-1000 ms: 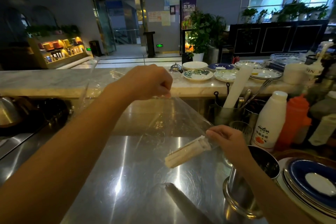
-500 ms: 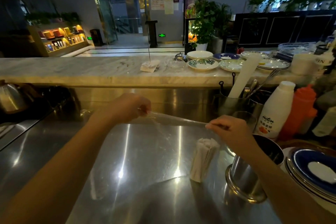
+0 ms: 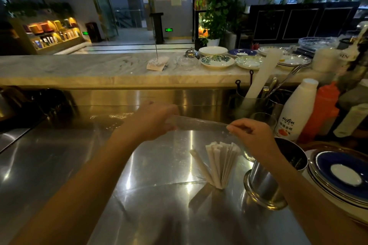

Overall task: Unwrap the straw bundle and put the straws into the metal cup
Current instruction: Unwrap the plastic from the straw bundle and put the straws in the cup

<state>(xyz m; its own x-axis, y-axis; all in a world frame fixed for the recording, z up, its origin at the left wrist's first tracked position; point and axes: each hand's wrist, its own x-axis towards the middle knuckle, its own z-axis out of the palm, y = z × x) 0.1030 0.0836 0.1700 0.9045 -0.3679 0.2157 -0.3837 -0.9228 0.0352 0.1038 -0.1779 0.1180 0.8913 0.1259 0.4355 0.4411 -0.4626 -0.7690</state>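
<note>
Steel counter took up most of the view, marble ledge w/ plates behind it. Metal cup stood at the right on the counter, just beside a stack of blue plates; empty as far as one could see. Clear wrap was stretched between both hands, above the counter. Left hand was clenched on one end, right hand pinched the other end — so both were busy w/ film, neither on straws. Straws were out of the wrap, paper-white, standing on end on the counter and fanning apart at the top, just left of the cup, one leaning off to the side. Step judged: unwrapping about done, loading not begun. Next move prob. needs the film dropped, then the fan gathered before it topples — loose straws would scatter easily on slick steel.
</note>
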